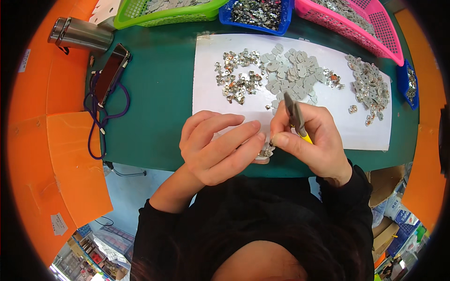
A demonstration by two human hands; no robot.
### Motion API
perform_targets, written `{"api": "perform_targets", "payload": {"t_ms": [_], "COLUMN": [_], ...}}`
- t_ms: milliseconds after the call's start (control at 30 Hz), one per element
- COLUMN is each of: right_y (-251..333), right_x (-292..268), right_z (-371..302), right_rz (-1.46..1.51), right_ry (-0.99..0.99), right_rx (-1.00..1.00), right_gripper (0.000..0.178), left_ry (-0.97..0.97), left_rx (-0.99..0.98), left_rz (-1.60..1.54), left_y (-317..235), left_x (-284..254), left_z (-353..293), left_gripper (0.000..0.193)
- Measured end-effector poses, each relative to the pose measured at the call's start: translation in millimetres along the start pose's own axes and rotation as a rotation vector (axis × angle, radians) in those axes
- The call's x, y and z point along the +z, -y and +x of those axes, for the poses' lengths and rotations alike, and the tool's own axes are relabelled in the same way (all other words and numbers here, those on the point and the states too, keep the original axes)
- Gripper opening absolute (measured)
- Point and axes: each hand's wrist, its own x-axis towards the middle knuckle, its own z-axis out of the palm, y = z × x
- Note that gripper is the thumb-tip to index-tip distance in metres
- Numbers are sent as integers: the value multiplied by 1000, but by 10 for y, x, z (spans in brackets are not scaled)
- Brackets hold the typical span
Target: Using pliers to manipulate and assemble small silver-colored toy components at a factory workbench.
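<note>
My left hand (218, 147) is closed around a small silver-and-grey metal part (266, 151) near the table's front edge; its thumb is mostly hidden. My right hand (311, 138) grips dark-jawed pliers (294, 112) with a yellow handle, their jaws pointing up and away from the part. The right thumb and forefinger pinch together at the part, touching it; whether they hold a separate tiny piece is too small to tell. Beyond my hands lie a heap of flat grey plates (295, 70), loose small shiny fittings (239, 75) and a pile of joined plate-and-fitting pieces (370, 86).
A white sheet (204, 89) covers part of the green table (154, 103). Along the back stand green (173, 18), blue (253, 28) and pink (361, 40) baskets of parts; a small blue tray (405, 86) sits right. At left are a steel flask (86, 35) and a corded phone (112, 70).
</note>
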Motion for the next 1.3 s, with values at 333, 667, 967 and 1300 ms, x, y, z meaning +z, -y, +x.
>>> {"api": "perform_targets", "payload": {"t_ms": [333,667,967,1300], "right_y": [-99,-128,-29,-85], "right_x": [0,48,-80,-47], "right_z": [35,67,25,35], "right_rz": [-447,-892,-1316,-1491], "right_ry": [-65,-207,-350,-411], "right_rx": [-380,-801,-825,-841], "right_gripper": [11,41,51,54], "left_ry": [-43,-93,-278,-324], "left_rx": [-59,-134,-465,-509], "left_rz": [-109,-159,-565,-618], "left_y": [51,45,-27,-54], "left_x": [51,48,150,220], "left_z": [-21,5,-102,-124], "left_gripper": [28,25,17,18]}}
